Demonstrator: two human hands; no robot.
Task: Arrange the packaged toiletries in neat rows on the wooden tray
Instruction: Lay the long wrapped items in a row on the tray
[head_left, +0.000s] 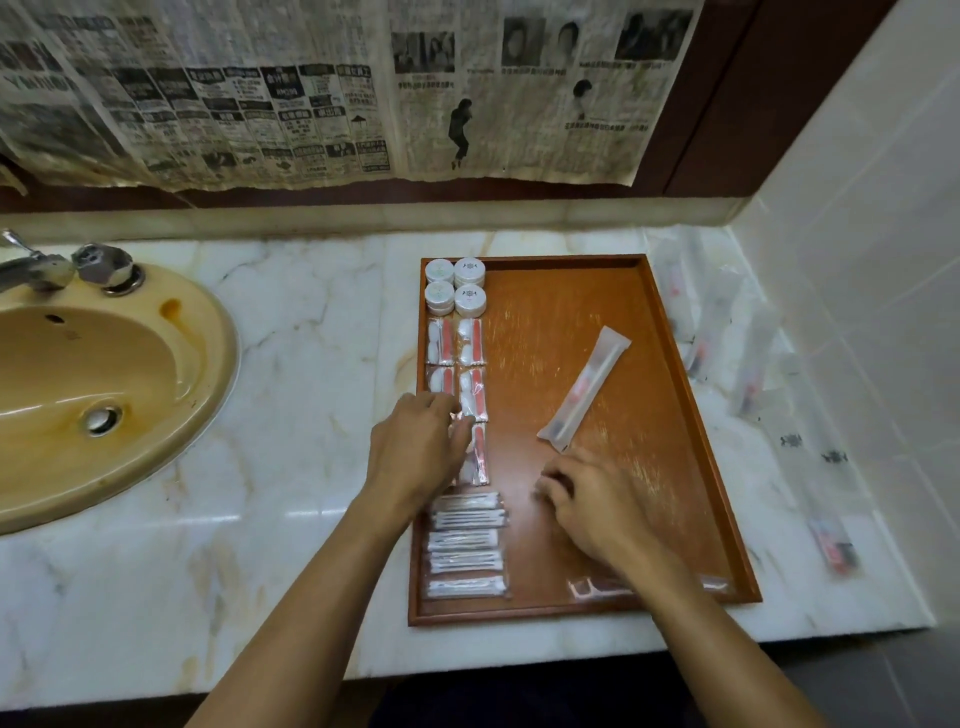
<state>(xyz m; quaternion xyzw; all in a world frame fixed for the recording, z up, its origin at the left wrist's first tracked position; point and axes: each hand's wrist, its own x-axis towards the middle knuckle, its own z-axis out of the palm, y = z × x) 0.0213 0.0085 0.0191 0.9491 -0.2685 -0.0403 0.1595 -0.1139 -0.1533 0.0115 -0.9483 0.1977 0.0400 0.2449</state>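
Head view | left hand (415, 447) fingers pressed flat on sachet column (470, 395), gripping nothing | right hand (597, 499) curled, grip unclear | advised squaring packets along wooden tray (691, 415) left-of-frame edge.

Little is showing itself as readable. The newspaper sheets (332, 88) hanging on the wall behind the desk are carrying columns of Chinese-character print and boxed adverts, all too blurred to make out; one advert box seems to be showing "RM" followed by digits that cannot be told. The round white containers (456, 287) at the tray's far left corner are bearing small emblem marks on their lids, with no legible words. The clear packets (821, 452) lying right of the tray are showing dark printed characters, smeared beyond reading.
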